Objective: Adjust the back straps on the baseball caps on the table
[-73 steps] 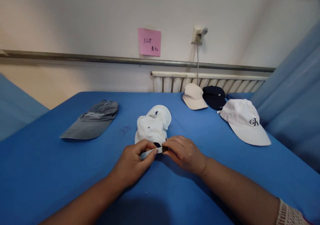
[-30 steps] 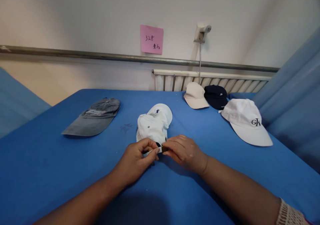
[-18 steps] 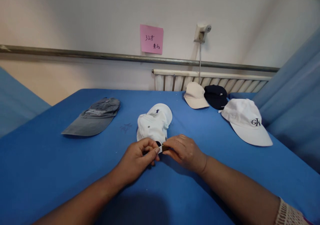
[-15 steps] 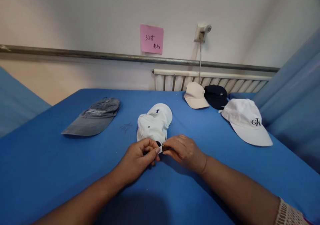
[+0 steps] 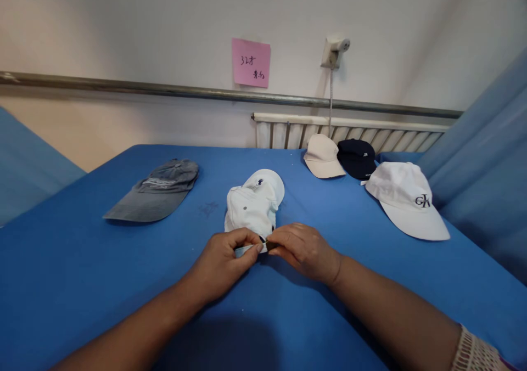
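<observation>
A white baseball cap [image 5: 250, 209] with a small dark emblem lies on the blue-covered surface, its brim pointing away from me and its back opening toward me. My left hand [image 5: 224, 264] pinches the cap's white back strap [image 5: 244, 249] between thumb and index finger. Opposite it, my right hand [image 5: 302, 251] pinches a dark brownish piece, apparently the buckle [image 5: 272, 245], at the strap's other side. Both sets of fingertips nearly meet at the strap. How far the strap runs through the buckle is hidden by my fingers.
Left is a grey cap [image 5: 158, 192]. Back right are a beige cap [image 5: 323, 157], a navy cap [image 5: 356, 158] and a larger white cap [image 5: 405, 198]. Behind the blue sheet [image 5: 123, 283] stand a radiator [image 5: 288, 132] and a metal rail [image 5: 185, 92]. A blue curtain [image 5: 489, 157] hangs right.
My left fingers shifted along the strap, curling in and then straightening to show more of it. My right hand kept its pinch. The view tilted slightly; the cap stayed in place.
</observation>
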Available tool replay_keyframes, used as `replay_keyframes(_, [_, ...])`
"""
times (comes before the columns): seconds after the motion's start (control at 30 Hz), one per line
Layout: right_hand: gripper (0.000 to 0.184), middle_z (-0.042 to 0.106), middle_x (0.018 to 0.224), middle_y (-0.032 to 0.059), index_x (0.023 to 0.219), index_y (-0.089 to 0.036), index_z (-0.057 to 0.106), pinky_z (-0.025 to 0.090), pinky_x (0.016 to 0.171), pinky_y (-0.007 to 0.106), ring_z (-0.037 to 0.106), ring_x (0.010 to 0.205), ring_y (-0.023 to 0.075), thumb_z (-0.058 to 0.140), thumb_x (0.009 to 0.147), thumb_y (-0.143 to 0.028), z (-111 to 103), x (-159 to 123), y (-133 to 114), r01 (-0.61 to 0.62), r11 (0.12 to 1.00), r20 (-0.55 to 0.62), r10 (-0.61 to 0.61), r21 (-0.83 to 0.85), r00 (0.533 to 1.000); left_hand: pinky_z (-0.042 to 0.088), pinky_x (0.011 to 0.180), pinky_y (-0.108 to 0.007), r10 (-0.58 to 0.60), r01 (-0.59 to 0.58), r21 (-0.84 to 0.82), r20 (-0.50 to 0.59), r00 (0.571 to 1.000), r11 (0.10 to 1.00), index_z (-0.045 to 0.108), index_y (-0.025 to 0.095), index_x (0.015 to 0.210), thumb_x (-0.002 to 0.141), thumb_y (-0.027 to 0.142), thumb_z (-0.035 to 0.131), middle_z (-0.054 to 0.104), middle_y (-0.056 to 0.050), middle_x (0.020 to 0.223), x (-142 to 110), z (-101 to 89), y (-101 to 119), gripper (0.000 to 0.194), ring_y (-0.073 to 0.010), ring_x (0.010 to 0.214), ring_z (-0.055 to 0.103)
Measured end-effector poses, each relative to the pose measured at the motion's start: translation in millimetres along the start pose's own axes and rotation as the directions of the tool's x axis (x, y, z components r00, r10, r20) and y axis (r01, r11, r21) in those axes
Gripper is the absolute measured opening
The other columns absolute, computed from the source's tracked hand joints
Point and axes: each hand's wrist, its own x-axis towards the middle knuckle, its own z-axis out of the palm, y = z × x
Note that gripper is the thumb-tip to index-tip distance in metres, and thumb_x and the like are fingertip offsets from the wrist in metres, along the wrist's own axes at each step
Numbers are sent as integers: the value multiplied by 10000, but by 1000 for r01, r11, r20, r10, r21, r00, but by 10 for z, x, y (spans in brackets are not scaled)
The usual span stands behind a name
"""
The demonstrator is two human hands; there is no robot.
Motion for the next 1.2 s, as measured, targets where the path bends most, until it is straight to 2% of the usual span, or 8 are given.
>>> replay_keyframes(0.3, [145,714,952,76,1025,-180,600,516,791,297,662,860,167,502,982,-277,29,5,-4,-25,999,-27,25,26,999,471,623,-243,-37,32,-61,-79,996,998,650,186,776,824,329,552,672,4,675,-3,86,-51,179,-134,629,594])
replay_keyframes(0.5, [146,716,939,77,1023,-176,599,514,791,292,666,850,166,499,984,-274,37,5,-14,-10,1000,-47,11,26,999,465,623,-244,-18,16,-84,-29,999,996,647,184,789,842,337,558,665,8,673,2,91,-79,185,-129,624,586])
replay_keyframes(0.7, [162,723,909,72,1033,-170,596,520,774,298,674,834,175,528,973,-304,13,24,-22,30,999,-73,-31,-12,997,474,638,-251,-23,19,-123,-28,999,992,647,186,821,850,330,569,666,9,705,2,110,-120,166,-125,637,590])
replay_keyframes(0.87, [145,725,919,67,1026,-183,601,528,776,305,672,839,174,543,964,-300,10,13,-26,-16,999,-57,18,33,998,487,609,-258,-39,46,-228,36,999,973,625,181,853,880,371,550,667,0,709,11,131,-139,206,-123,607,587])
replay_keyframes(1.0, [135,723,956,63,1051,-196,607,535,790,305,673,874,171,555,956,-277,19,11,-35,-90,984,-22,94,153,995,483,629,-261,-18,22,-170,24,1000,985,599,194,881,897,364,542,677,10,715,0,147,-123,180,-130,631,604])
replay_keyframes(1.1, [118,725,928,48,1033,-215,620,546,769,295,681,845,161,569,948,-279,27,25,-39,-143,962,-56,160,233,986,482,659,-268,11,-10,-94,5,1000,996,558,213,975,918,358,520,693,25,744,-26,137,-99,160,-139,664,631])
replay_keyframes(1.2, [116,727,921,45,1021,-223,631,551,768,300,686,838,164,591,935,-290,37,24,-26,-170,949,-78,197,266,977,478,690,-277,62,-62,4,30,998,998,542,229,1039,954,346,452,703,21,824,-46,98,-84,170,-147,720,649])
